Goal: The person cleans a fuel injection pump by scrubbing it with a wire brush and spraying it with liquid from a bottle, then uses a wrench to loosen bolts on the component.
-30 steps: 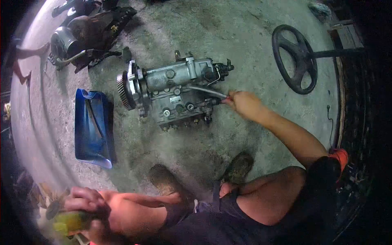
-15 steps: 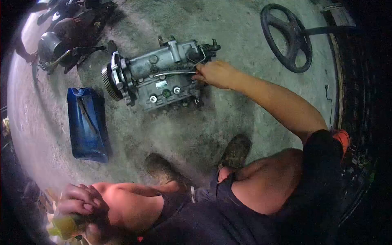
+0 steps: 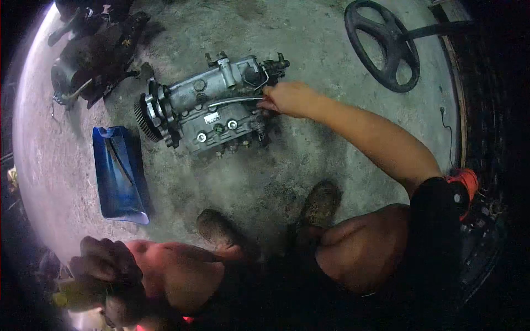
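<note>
A metal fuel injection pump (image 3: 204,102) with a toothed gear (image 3: 147,118) at its left end lies on the floor in front of me. My right hand (image 3: 287,99) reaches to its right side, fingers closed at the end of a thin, curved silver rod (image 3: 234,101) that runs along the pump's middle. Whether that rod is part of the pump I cannot tell. At the lower left, my left hand (image 3: 110,270), in shadow, is wrapped around a yellow-green object (image 3: 69,293) mostly hidden by the fingers.
A blue cut-open plastic container (image 3: 118,176) with a dark strip in it lies left of the pump. Dark machine parts (image 3: 88,66) stand at the upper left. A black steering wheel (image 3: 383,47) is at the upper right. My shoes (image 3: 323,201) rest on the concrete floor (image 3: 265,165).
The view has shifted slightly, and the lower left has grown darker. My right hand keeps its place at the pump; the left hand still holds the yellow-green object.
</note>
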Demonstrator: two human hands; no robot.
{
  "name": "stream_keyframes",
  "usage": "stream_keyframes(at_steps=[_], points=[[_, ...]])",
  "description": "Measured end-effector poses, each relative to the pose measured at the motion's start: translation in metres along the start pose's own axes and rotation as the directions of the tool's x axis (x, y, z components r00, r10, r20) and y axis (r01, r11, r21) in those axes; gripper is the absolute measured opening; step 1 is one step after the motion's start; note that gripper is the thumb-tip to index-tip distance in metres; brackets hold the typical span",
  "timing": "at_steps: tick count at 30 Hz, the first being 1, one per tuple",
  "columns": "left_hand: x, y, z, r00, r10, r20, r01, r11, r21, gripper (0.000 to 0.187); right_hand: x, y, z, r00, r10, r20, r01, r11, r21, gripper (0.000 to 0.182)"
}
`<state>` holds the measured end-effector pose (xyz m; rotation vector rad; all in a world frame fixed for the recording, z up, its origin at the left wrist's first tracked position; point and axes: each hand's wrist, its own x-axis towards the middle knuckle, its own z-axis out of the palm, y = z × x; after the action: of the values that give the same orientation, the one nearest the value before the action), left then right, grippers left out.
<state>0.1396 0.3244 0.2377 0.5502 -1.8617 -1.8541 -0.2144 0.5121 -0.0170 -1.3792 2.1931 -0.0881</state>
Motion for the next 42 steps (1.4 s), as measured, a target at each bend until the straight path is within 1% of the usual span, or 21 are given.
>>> stream_keyframes(at_steps=[4,7,10,11,13,14,16,17,20,21,23,25,28,29,31,32,34,37,38,40,42], points=[[0.001,0.005,-0.011,0.998,-0.015,-0.069,0.013,1.0,-0.018,0.024,-0.03,0.014,-0.019,0.998,0.061,0.026,-0.061,0.998,0.01,0.045],[-0.008,0.011,-0.011,0.98,0.004,-0.199,-0.02,0.997,-0.078,0.025,-0.002,0.005,0.003,1.0,-0.008,-0.017,0.009,0.998,0.058,0.045],[-0.016,0.012,0.003,0.938,0.058,-0.342,-0.104,0.988,-0.117,0.031,0.036,-0.016,-0.002,0.993,-0.119,0.021,0.119,0.993,0.002,0.045],[-0.014,0.015,0.001,0.97,0.048,-0.24,-0.082,0.987,-0.135,0.033,0.038,-0.016,-0.005,0.986,-0.165,-0.01,0.164,0.986,-0.01,0.047],[-0.001,0.019,0.003,0.999,0.034,-0.017,-0.037,0.984,-0.172,0.035,0.033,-0.025,-0.008,0.991,-0.131,0.023,0.13,0.991,0.018,0.048],[0.005,0.018,0.011,0.998,0.036,-0.048,-0.042,0.99,-0.136,0.038,0.028,-0.027,-0.012,0.993,-0.111,0.039,0.11,0.994,0.031,0.048],[0.012,0.012,0.025,0.992,0.04,-0.117,-0.047,0.997,-0.062,0.044,0.02,-0.023,-0.007,0.993,-0.113,-0.019,0.114,0.992,0.049,0.049],[0.012,0.008,0.023,0.994,0.017,-0.112,-0.022,0.999,-0.049,0.044,0.017,-0.02,-0.005,0.993,-0.112,-0.046,0.115,0.992,0.06,0.049],[0.007,0.008,0.014,0.997,-0.021,-0.076,0.022,1.0,0.015,0.043,-0.003,0.017,-0.005,1.0,0.005,-0.014,-0.005,1.0,0.024,0.051],[0.005,0.011,0.009,0.998,-0.013,-0.063,0.011,0.999,-0.034,0.04,-0.007,0.017,-0.01,1.0,0.005,-0.003,-0.005,1.0,0.003,0.051],[-0.005,0.014,0.008,0.983,0.007,-0.184,-0.021,0.997,-0.072,0.039,-0.015,0.014,-0.017,1.0,0.005,0.028,-0.004,0.999,-0.037,0.051],[-0.008,0.021,0.001,0.994,-0.015,-0.113,-0.003,0.987,-0.158,0.034,0.009,-0.008,-0.012,0.999,-0.039,0.009,0.039,0.999,-0.029,0.051],[-0.008,0.02,0.006,0.994,0.063,-0.091,-0.076,0.987,-0.144,0.031,0.047,-0.046,-0.004,0.99,-0.142,-0.02,0.141,0.99,-0.026,0.051],[-0.006,0.02,0.008,0.994,0.052,-0.097,-0.063,0.991,-0.119,0.034,0.052,-0.051,-0.004,0.983,-0.181,-0.027,0.18,0.983,-0.03,0.051],[-0.005,0.021,0.01,0.994,0.021,-0.109,-0.029,0.997,-0.072,0.041,0.046,-0.05,-0.002,0.971,-0.222,-0.095,0.22,0.975,-0.03,0.048],[-0.004,0.02,0.008,0.994,0.012,-0.109,-0.018,0.998,-0.052,0.041,0.047,-0.046,-0.006,0.96,-0.244,-0.136,0.241,0.97,-0.042,0.047],[-0.002,0.016,-0.001,0.994,-0.026,-0.108,0.025,1.0,-0.012,0.042,0.034,-0.032,-0.018,0.975,-0.196,-0.104,0.191,0.98,-0.061,0.046],[-0.011,0.017,-0.021,0.984,0.012,-0.175,-0.03,0.994,-0.103,0.041,0.024,-0.016,-0.031,0.992,-0.108,-0.061,0.099,0.987,-0.125,0.045],[-0.015,0.017,-0.024,0.987,0.016,-0.162,-0.034,0.993,-0.11,0.039,0.025,-0.017,-0.029,0.996,-0.077,-0.045,0.069,0.986,-0.153,0.045],[-0.019,0.018,-0.025,0.991,0.039,-0.125,-0.056,0.99,-0.131,0.033,0.044,-0.039,-0.017,0.99,-0.131,-0.053,0.123,0.983,-0.136,0.045],[-0.022,0.018,-0.026,0.996,-0.018,-0.09,0.009,0.995,-0.095,0.037,0.058,-0.059,-0.013,0.976,-0.197,-0.091,0.183,0.973,-0.14,0.045]])
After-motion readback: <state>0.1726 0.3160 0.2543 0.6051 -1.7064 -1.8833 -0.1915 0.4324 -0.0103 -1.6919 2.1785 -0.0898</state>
